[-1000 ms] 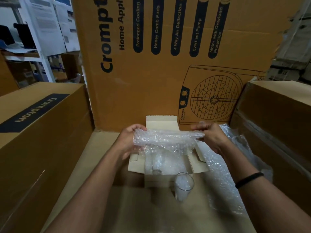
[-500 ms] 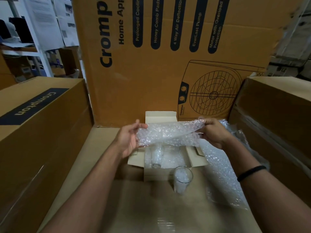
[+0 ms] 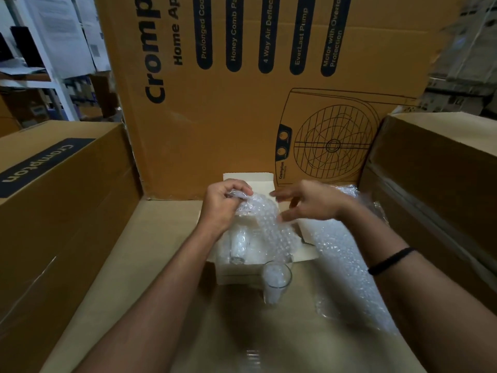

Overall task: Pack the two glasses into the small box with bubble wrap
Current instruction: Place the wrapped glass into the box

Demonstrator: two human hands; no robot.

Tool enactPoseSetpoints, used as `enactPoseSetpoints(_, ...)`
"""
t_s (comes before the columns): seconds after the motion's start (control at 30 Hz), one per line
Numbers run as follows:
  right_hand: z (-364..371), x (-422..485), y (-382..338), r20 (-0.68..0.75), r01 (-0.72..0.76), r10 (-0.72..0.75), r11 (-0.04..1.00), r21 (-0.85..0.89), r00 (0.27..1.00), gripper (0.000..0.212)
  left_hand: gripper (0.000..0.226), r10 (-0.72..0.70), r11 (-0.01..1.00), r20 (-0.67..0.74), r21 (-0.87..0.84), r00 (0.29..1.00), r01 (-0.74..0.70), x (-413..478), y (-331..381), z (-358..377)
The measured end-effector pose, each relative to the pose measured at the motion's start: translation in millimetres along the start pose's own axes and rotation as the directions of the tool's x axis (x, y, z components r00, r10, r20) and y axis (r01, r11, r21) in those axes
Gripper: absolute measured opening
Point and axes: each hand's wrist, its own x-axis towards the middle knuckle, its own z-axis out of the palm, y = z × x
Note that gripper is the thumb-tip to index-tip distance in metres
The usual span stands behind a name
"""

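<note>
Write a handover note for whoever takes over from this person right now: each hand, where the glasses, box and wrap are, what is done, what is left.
Left hand: closed grip on the top of a bubble wrap piece, which hangs down into the small box.
Right hand: open, fingers spread beside the wrap, gripping nothing.
Glass one: inside the box, left side, among wrap.
Glass two: upright on the cardboard surface in front of the box, something white inside.
Spare bubble wrap sheet: lying right of the box.
Done: one glass in.
Left: settle the held wrap, pack glass two, close the flaps.
</note>
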Motion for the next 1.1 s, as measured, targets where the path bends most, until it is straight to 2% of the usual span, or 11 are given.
enactPoseSetpoints(0.2,32.4,8.1,11.2,-0.201,-0.105,0.08,0.988,-0.116,0.976,0.016,0.048,0.032,0.999,0.008,0.009,0.999,-0.032,-23.4,-9.5,12.2)
enactPoseSetpoints(0.3,31.9,-5.1,32.4,-0.414,-0.119,0.186,0.976,0.182,0.891,0.011,0.055,0.078,0.992,-0.023,0.098,0.997,-0.075,-57.2,-29.1,5.2)
enactPoseSetpoints(0.4,32.7,-25.0,46.5,-0.416,0.061,0.395,0.662,0.747,0.819,0.01,0.052,0.002,0.997,-0.089,0.081,0.996,0.005,-106.7,-62.8,7.1)
enactPoseSetpoints(0.47,39.6,-35.7,47.4,-0.311,0.112,0.457,0.411,0.905,0.833,0.008,0.044,-0.114,0.986,-0.041,0.116,0.993,0.118,-134.8,-84.7,15.1)
enactPoseSetpoints(0.5,45.7,-39.6,45.5,-0.273,0.088,0.455,0.387,0.918,0.848,0.007,0.042,-0.169,0.973,0.015,0.161,0.986,0.164,-144.5,-95.1,20.5)
enactPoseSetpoints(0.6,72.3,-44.2,38.9,-0.245,-0.025,0.384,0.578,0.816,0.89,0.007,0.049,-0.269,0.933,0.141,0.283,0.953,0.221,-153.5,-115.7,36.0)
enactPoseSetpoints(0.73,102.8,-37.5,35.1,-0.236,-0.089,0.296,0.776,0.624,0.926,0.02,0.068,-0.288,0.897,0.1,0.377,0.953,0.231,-143.9,-126.0,49.5)
enactPoseSetpoints(0.83,114.3,-34.8,37.6,-0.362,-0.063,0.131,0.979,0.192,0.923,0.017,0.067,-0.282,0.887,0.079,0.402,0.956,0.228,-140.5,-124.8,49.7)
enactPoseSetpoints(0.93,114.9,-41.2,42.8,-0.241,0.045,-0.09,0.982,-0.185,0.966,0.022,0.056,-0.238,0.885,0.078,0.429,0.968,0.182,-139.7,-122.7,47.9)
enactPoseSetpoints(1.03,102.6,-52.1,46.6,-0.071,0.128,-0.154,0.949,-0.288,0.986,0.054,0.034,-0.274,0.893,0.067,0.387,0.959,0.228,-139.9,-115.7,47.8)
enactPoseSetpoints(1.1,101.9,-57.5,45.6,-0.039,0.221,-0.248,0.917,-0.333,0.968,0.053,0.024,-0.29,0.907,0.035,0.328,0.956,0.263,-141.2,-115.7,49.3)
